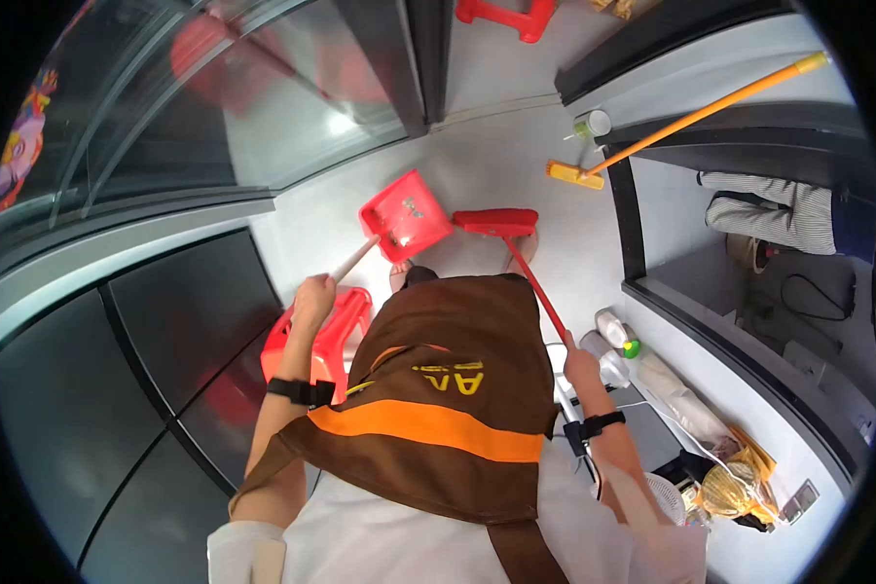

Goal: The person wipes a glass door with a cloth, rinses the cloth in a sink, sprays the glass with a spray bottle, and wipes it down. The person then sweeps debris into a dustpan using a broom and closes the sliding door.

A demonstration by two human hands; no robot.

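Observation:
My left hand [313, 300] is wrapped round the pale handle of a red dustpan [423, 234]. Some small debris [411, 208] lies in the pan, which rests on the light floor in front of my feet. In my right hand [581, 368] is the red stick of a broom [496, 222]. The broom's red head is on the floor just right of the dustpan, close to its edge but apart from it. Beside my left forearm stands a red plastic stool [350, 316].
A yellow-handled brush [576, 175] leans at the right wall, near a green and white cup [592, 124]. Dark cabinets [185, 341] line the left, with a glass door [311, 117] ahead. Bottles [610, 329] and bags stand at right. Another red stool [511, 15] is beyond the doorway.

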